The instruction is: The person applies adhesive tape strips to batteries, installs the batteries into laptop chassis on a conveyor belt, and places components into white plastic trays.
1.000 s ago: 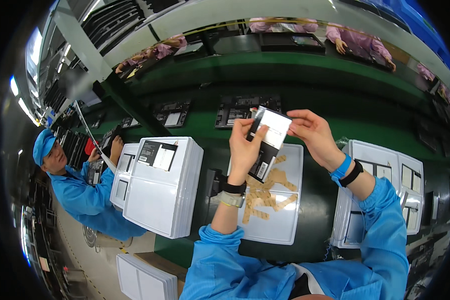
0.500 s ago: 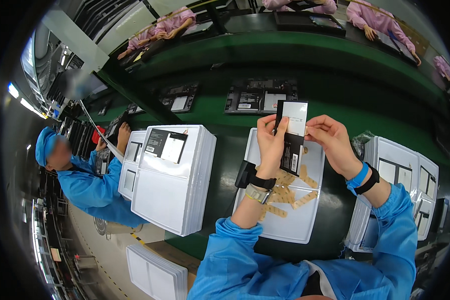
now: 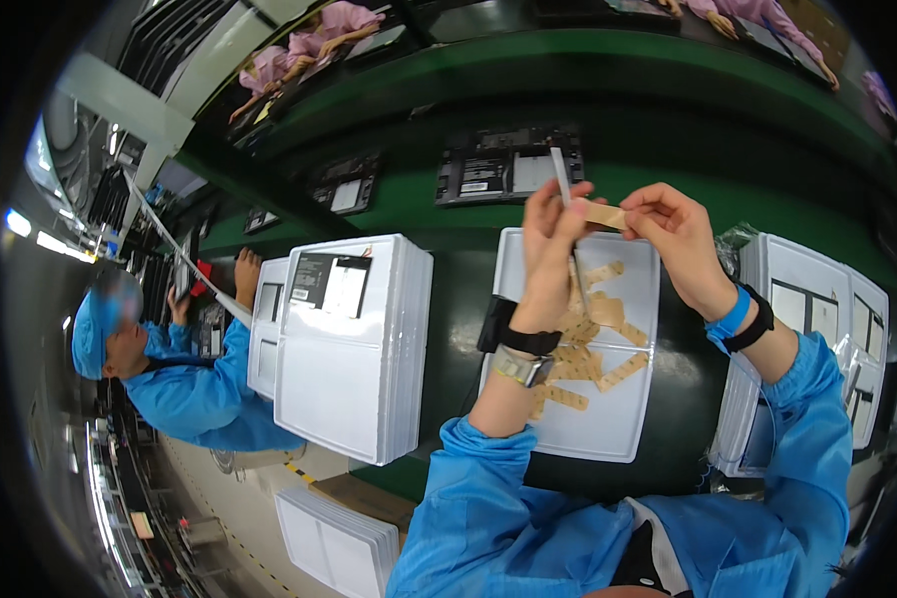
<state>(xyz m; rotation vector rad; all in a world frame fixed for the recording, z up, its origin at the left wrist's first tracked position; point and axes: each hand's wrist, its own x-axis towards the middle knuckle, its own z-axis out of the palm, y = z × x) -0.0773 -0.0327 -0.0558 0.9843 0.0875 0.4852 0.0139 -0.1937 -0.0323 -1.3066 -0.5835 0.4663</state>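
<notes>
Battery pack over far edge of white tray | your left hand grips it edge-on, likely presenting tan strip | your right hand pinches strip's end | tray apparently collects loose strips

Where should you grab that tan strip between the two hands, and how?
I'd pinch its right end, coming from the right, with thumb and fingertips on its flat faces. The tan strip looks thin and long, and its other end reaches the left hand. The right hand is pinching that right end.
</notes>
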